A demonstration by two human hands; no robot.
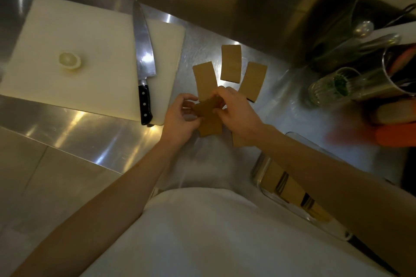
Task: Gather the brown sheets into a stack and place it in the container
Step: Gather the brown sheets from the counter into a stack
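Several brown rectangular sheets lie on the steel counter. One sheet (231, 62) lies farthest back, another (254, 79) to its right, a third (205, 78) to its left. My left hand (180, 119) and my right hand (236, 113) together pinch a small bunch of brown sheets (208, 117) just above the counter. Another sheet (237, 141) pokes out under my right wrist. A clear container (265, 164) at the lower right holds more brown sheets (290, 188); my right forearm covers part of it.
A white cutting board (74, 51) at the left carries a chef's knife (143, 60) and a pale round slice (69, 60). At the right stand a glass jar (331, 87), a metal utensil holder (398, 69) and an orange object (396, 135).
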